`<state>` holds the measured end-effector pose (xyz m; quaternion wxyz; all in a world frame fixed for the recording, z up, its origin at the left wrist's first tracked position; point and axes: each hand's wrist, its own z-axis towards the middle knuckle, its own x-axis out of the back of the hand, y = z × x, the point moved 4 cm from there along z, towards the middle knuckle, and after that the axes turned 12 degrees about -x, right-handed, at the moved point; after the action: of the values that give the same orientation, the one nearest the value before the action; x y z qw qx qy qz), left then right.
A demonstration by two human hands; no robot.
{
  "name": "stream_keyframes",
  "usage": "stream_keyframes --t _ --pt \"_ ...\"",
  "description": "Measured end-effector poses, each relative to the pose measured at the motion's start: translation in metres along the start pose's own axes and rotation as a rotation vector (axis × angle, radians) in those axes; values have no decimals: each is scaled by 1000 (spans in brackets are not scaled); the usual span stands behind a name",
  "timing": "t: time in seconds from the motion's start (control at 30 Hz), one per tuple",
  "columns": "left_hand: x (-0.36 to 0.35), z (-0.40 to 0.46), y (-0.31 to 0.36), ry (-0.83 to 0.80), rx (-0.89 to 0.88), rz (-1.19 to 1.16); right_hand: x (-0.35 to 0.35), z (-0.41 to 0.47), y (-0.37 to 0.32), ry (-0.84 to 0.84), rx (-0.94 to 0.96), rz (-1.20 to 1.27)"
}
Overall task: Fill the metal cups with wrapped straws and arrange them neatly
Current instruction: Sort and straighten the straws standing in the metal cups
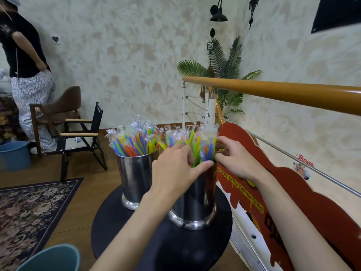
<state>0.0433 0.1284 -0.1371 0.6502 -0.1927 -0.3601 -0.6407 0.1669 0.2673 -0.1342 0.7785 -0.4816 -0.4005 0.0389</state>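
Now, straws: the near cup's straws point(197, 147) are blue, green, yellow and orange, each in a clear crinkled wrapper, standing upright and tightly packed.
Near cup: a shiny metal cup point(195, 202) with a flared base, standing upright on the right part of a round black table point(175, 245).
Far cup: a second metal cup point(134, 178) just left of and behind the first, apart from it, also stuffed with coloured wrapped straws point(134, 141) that fan outward.
Left hand: the left hand point(173, 171) lies over the near cup's rim on its left side, fingers curled into the straws and thumb stretched across the front of the bundle.
Right hand: the right hand point(234, 159) is at the cup's right rim, fingers bent and pinching at the straws there.
Table: small, dark, matte, on a wooden floor.
Room: a patterned rug point(29, 208) lies left; a blue bucket point(52, 259) sits at the near left edge, another bucket point(14, 155) farther left.
Behind: a folding chair point(78, 133), a person standing at far left, a mottled cream wall.
Right: an orange handrail point(283, 92), a red shop sign point(293, 192) and a potted palm point(224, 69).
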Motion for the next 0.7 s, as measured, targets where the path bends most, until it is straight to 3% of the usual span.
stream_keyframes --t 0.27,0.37,0.5,0.7 --pt "19 2 -25 199 2 -185 9 -3 -2 27 -16 -84" --pt "18 0 -27 195 17 -201 12 -4 -2 25 -40 -119" --pt "14 3 -28 118 30 -302 14 -6 -4 10 -40 -159" --pt "21 2 -29 -233 -60 -433 13 -8 -8 13 -6 -183"
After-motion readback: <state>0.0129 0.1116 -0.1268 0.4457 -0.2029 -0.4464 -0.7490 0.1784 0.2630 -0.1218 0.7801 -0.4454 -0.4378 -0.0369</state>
